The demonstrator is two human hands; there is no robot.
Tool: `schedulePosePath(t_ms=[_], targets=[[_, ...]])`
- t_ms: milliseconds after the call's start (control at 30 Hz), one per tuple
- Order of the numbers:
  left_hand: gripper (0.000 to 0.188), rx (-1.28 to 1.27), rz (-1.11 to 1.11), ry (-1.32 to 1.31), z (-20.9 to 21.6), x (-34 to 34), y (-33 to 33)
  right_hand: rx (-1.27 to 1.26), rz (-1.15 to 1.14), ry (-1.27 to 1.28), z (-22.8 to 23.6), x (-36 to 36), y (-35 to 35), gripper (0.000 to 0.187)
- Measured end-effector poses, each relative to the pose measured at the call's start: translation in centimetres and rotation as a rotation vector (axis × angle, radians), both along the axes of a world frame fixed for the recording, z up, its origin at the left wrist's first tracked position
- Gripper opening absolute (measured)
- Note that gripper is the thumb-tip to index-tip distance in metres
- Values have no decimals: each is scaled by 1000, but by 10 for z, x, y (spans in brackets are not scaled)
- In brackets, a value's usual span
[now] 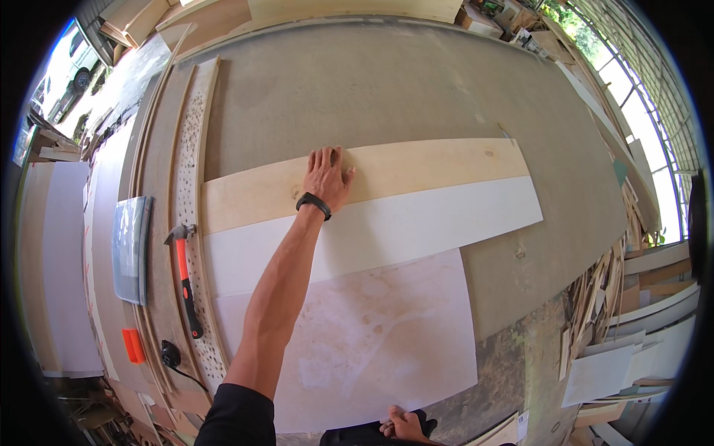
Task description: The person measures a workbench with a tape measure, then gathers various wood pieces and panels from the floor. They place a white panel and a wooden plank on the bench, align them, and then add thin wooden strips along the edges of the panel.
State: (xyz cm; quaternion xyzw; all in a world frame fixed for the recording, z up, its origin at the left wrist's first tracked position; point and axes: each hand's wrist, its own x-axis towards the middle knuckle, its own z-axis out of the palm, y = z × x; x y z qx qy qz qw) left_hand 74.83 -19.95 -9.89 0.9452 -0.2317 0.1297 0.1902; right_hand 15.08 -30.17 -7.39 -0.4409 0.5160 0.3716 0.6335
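My left hand (325,178), with a black band at the wrist, lies palm down on a long pale wooden board (424,165). Its fingers reach the board's far edge and the thumb is spread to the right. Along the near side of that wood runs a white strip (416,215); I cannot tell whether the two are one piece. Closer to me lies a stained whitish sheet (387,334), partly covered by my left forearm. My right hand (404,425) is at the lower edge beside the sheet's near edge, fingers curled; what they hold, if anything, is hidden.
A claw hammer (184,279) with a red and black handle rests on a strip dotted with holes (193,126) at the left. Nearby are a clear plastic-wrapped pack (132,249), an orange block (133,346) and a black corded item (171,354). Offcuts (632,327) pile up at the right.
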Motion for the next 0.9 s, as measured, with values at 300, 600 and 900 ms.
schedulePosePath(t_ms=[300,600,900], targets=[[57,7,-17,20,3,18,0,-9,20,14,3,18,-1,47],[56,0,-28,13,4,31,0,16,4,12,0,29,-2,45],[58,19,-19,30,5,45,-1,10,-14,19,5,45,-2,45]])
